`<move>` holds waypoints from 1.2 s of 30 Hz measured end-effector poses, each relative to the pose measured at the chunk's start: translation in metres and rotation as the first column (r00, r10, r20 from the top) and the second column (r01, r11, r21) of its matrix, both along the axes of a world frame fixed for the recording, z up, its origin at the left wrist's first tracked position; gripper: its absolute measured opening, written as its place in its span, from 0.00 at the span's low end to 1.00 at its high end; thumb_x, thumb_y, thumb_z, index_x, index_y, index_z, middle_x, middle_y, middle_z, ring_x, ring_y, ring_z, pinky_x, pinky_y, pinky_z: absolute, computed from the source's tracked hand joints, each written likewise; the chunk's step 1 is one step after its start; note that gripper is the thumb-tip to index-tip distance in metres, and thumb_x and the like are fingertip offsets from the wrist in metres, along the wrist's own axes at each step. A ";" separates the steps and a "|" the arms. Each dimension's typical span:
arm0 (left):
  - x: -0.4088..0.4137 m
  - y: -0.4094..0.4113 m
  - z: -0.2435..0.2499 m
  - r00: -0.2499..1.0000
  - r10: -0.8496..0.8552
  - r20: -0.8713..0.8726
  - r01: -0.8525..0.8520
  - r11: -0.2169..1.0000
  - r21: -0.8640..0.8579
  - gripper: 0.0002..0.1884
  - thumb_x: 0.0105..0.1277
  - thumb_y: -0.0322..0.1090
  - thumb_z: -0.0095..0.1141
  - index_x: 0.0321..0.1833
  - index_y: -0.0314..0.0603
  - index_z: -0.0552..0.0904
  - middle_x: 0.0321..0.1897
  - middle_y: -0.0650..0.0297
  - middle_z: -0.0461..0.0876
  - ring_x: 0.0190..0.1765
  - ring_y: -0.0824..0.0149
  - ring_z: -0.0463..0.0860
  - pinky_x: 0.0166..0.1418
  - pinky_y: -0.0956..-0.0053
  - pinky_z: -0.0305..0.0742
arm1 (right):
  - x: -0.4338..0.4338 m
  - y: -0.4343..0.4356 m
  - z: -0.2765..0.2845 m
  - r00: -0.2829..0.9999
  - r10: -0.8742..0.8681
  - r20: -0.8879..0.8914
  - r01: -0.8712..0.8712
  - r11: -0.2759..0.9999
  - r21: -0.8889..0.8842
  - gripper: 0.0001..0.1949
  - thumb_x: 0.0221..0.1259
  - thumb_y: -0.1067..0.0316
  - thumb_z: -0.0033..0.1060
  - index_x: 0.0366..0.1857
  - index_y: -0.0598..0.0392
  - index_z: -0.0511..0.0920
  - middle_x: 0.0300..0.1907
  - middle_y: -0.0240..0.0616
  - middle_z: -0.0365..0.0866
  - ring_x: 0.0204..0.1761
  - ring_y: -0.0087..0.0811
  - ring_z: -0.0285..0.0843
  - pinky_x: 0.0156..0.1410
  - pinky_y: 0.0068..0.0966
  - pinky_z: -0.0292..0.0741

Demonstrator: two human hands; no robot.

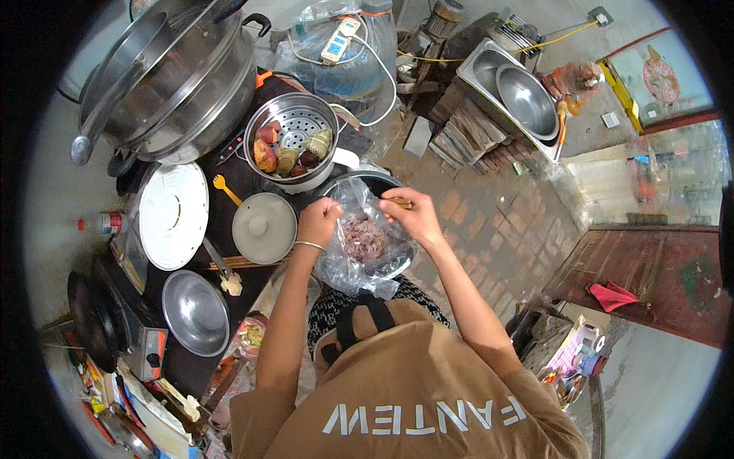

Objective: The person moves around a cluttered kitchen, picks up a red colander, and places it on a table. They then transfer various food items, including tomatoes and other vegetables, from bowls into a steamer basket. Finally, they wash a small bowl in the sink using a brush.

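A clear plastic bag [355,198] with a lump of pinkish-purple food [365,238] in it lies over a dark round basin [395,182] in front of me. My left hand [321,221], a bangle at its wrist, pinches the left edge of the bag. Opposite it, my right hand [411,217] holds thin wooden sticks, probably chopsticks [399,202], beside the bag's right edge; whether its fingers also grip the plastic I cannot tell. Just beyond stands a steamer pot [291,135] holding leaf-wrapped parcels [317,143] and sweet potato pieces [265,156].
On the dark table at left are a grey lid [265,228], a yellow fork [226,189], a white steamer tray [174,217] and a metal bowl [195,313]. Large stacked pans [189,115] rise at upper left. A metal sink [484,63] stands at upper right.
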State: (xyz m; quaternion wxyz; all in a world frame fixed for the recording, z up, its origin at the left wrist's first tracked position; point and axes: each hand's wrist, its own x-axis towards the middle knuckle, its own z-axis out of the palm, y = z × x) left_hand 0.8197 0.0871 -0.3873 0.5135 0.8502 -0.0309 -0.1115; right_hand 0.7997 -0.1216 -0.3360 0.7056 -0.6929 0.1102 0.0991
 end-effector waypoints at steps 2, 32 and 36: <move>0.002 -0.005 0.001 0.999 0.022 0.028 -0.021 0.999 -0.037 0.09 0.58 0.35 0.54 0.31 0.34 0.79 0.21 0.58 0.79 0.26 0.65 0.77 0.33 0.71 0.71 | -0.001 -0.007 -0.013 0.996 -0.045 0.072 0.051 0.995 -0.088 0.07 0.57 0.70 0.60 0.34 0.63 0.78 0.23 0.33 0.78 0.24 0.20 0.74 0.28 0.17 0.72; -0.006 -0.006 0.028 0.993 0.112 0.038 -0.105 0.983 -0.153 0.27 0.52 0.35 0.61 0.56 0.40 0.69 0.35 0.54 0.79 0.40 0.56 0.79 0.46 0.65 0.74 | -0.063 -0.120 0.128 0.822 -0.410 0.396 0.418 0.906 0.070 0.13 0.65 0.61 0.49 0.33 0.62 0.73 0.25 0.42 0.78 0.19 0.25 0.74 0.22 0.19 0.73; -0.024 -0.015 0.055 0.933 0.203 0.296 -0.204 0.979 -0.030 0.30 0.49 0.38 0.64 0.55 0.39 0.67 0.49 0.47 0.71 0.53 0.49 0.71 0.55 0.61 0.67 | -0.049 -0.084 0.129 0.973 -0.081 0.218 0.107 0.988 -0.110 0.10 0.65 0.65 0.49 0.35 0.63 0.74 0.28 0.45 0.79 0.20 0.27 0.76 0.24 0.20 0.74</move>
